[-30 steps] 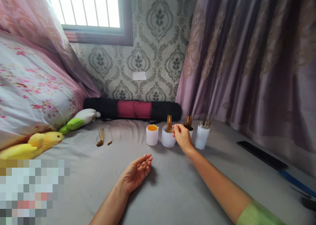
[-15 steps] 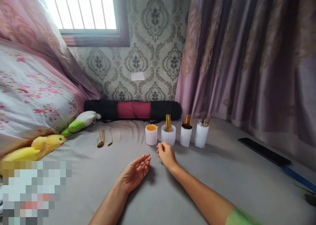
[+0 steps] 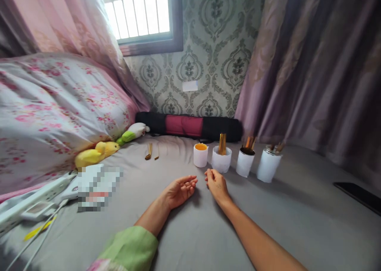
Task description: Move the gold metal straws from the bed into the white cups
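My left hand [image 3: 181,191] rests palm up over the grey sheet [image 3: 190,231], its fingers loosely bent and apart, with nothing in it. My right hand [image 3: 218,187] is curled closed beside it, just in front of the white containers; whether the fingers hold anything is hidden. In the row stand a white cup [image 3: 200,158] with an orange inside, a wider white cup [image 3: 222,164] with upright gold sticks [image 3: 222,144], a white cup [image 3: 245,167] with a dark inside and brownish sticks, and a taller white jar [image 3: 268,168] with sticks.
Thin gold-brown sticks [image 3: 148,152] lie left of the cups, with a single one [image 3: 156,157] beside them. A dark roll [image 3: 222,129] lies along the wall. At left are plush toys [image 3: 97,155], a power strip [image 3: 32,207] and cables; a flat black object [image 3: 357,195] lies far right.
The view has turned left, so the scene sits further right and the power strip shows. Both hands keep much the same pose near the cups.
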### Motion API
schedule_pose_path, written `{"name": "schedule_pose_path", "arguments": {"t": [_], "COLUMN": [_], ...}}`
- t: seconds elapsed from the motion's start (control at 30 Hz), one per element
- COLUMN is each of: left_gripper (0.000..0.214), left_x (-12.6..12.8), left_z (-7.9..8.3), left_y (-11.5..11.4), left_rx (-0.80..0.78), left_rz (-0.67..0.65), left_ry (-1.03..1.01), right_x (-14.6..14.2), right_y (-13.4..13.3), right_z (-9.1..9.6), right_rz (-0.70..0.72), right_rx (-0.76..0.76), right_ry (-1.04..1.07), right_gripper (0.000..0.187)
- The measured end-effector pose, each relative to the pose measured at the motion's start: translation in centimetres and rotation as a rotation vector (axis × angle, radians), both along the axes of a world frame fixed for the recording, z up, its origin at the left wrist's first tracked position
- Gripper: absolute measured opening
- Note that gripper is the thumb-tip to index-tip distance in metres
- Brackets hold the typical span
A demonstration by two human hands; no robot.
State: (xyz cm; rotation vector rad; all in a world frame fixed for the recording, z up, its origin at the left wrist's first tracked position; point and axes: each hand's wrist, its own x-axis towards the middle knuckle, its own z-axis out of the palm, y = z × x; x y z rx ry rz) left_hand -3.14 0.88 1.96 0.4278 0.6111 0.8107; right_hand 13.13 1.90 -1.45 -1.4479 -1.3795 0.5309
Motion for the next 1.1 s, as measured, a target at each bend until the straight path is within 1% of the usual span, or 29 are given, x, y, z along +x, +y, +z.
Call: {"name": "schedule_pose_path", "arguments": {"t": [0.17,0.37,0.5,0.7,0.83,0.93,1.1], "left_gripper": [0.012,0.004,0.003,0.006,0.004,0.003,0.011], "left_x": [-0.3,-1.5,-2.7,-4.7,-6.1,-7.1,-8.5], "left_z": [0.4,0.9,1.1,0.8,1.0,1.0,1.0], "left_y": [1.4,4.4,6.4,8.5,9.7,10.7,12.4], "left_rx": [0.012,0.031,0.095,0.209,0.291,0.360,0.506], "left_rz": [0.054,0.204,0.287,0.360,0.406,0.423,0.367], "left_ry": [0.172,0.363,0.518,0.809,1.056,1.278,1.696], "right_x": [0.0,0.0,0.1,0.0,-0.1,-0.1,-0.1], "right_y": [0.2,0.3,0.4,0.5,0.4,0.2,0.1], "right_z": [0.0,0.0,-0.2,-0.4,-0.4,-0.3,-0.2], "right_rz": [0.011,0.017,0.012,-0.009,-0.019,-0.017,-0.012], "right_rx": [-0.028,-0.027,-0.012,-0.015,-0.019,-0.019,-0.017], "right_ry": [0.003,0.010,0.024,0.026,0.014,0.000,-0.021], "right_gripper": [0.037,0.036,0.036,0.035,0.034,0.034,0.034]}}
